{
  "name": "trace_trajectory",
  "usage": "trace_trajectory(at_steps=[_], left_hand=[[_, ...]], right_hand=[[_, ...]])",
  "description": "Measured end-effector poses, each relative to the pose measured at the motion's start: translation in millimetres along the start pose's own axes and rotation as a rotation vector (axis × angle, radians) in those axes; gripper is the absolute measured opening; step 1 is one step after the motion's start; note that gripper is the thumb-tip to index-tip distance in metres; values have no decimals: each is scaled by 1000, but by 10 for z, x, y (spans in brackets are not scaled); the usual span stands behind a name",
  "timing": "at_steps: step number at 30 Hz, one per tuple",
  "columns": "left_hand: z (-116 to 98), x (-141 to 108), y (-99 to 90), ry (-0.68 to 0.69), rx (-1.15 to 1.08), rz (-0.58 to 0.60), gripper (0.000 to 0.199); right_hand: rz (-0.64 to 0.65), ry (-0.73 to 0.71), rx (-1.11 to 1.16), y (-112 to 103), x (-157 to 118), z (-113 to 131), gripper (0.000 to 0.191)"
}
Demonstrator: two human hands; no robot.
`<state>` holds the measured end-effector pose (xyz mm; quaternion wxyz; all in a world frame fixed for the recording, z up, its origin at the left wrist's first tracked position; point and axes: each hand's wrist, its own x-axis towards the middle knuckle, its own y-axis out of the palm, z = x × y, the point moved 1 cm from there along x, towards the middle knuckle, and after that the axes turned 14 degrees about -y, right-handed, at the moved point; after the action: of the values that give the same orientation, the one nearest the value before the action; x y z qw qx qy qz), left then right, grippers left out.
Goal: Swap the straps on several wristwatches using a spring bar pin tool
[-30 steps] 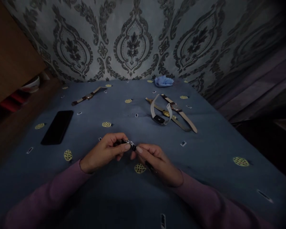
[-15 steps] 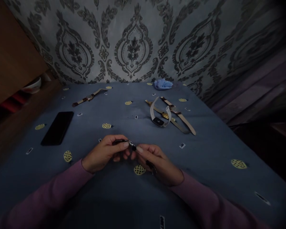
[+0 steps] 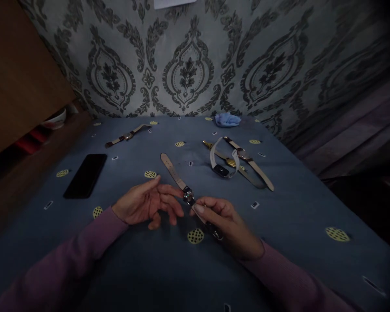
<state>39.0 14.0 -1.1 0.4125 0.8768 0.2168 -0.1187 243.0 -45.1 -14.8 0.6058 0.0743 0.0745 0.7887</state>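
Note:
My right hand (image 3: pixel 225 221) pinches a wristwatch (image 3: pixel 189 196) by its strap, just below the round metal case. One strap half, with its pale inner side showing, stretches up and to the left; the buckle end hangs beneath my right fingers. My left hand (image 3: pixel 152 202) is turned palm up with its fingers apart, its fingertips beside the watch case. Whether they touch the case I cannot tell.
A black phone (image 3: pixel 86 176) lies at the left, with a brown-strapped watch (image 3: pixel 127 136) behind it. To the right are a white-banded smart watch (image 3: pixel 221 170), a gold watch (image 3: pixel 231 163) and another strap watch (image 3: pixel 243 155). A crumpled blue cloth (image 3: pixel 227 119) sits near the wall.
My left hand has let go of the watch and opened. The watch has turned in my right hand, so its strap now extends away from me. The view has shifted slightly.

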Motion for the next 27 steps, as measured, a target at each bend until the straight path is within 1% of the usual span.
trace_trajectory(at_steps=[3,5,8,10,12,14,19,22,24,27], left_hand=[[37,29,51,44,82,-85,29],[80,63,97,55,130,-154,25],[141,122,136,51,111,-260,27],[167,153,146,53,87,-331,29],[181,173,156,61,88,-368,30],[188,185,169,78,113,-378,31],[207,190,162,149,147,-444,31],[218,187,137,168,211,-471,32],[234,187,130,153,236,-520,33],[270,199,156,153,180,-608,38]], right_hand=[[3,-28,-51,2,2,1,39],[22,-64,-99,2,1,7,39],[67,-121,-184,13,0,22,38],[108,-127,-239,29,-3,27,38],[145,-117,-275,46,-6,22,39],[166,-114,-287,55,-6,12,38],[141,-147,-270,32,17,12,32],[120,-146,-310,16,19,27,30],[113,-139,-353,21,2,26,29],[115,-183,-401,58,-41,3,27]])
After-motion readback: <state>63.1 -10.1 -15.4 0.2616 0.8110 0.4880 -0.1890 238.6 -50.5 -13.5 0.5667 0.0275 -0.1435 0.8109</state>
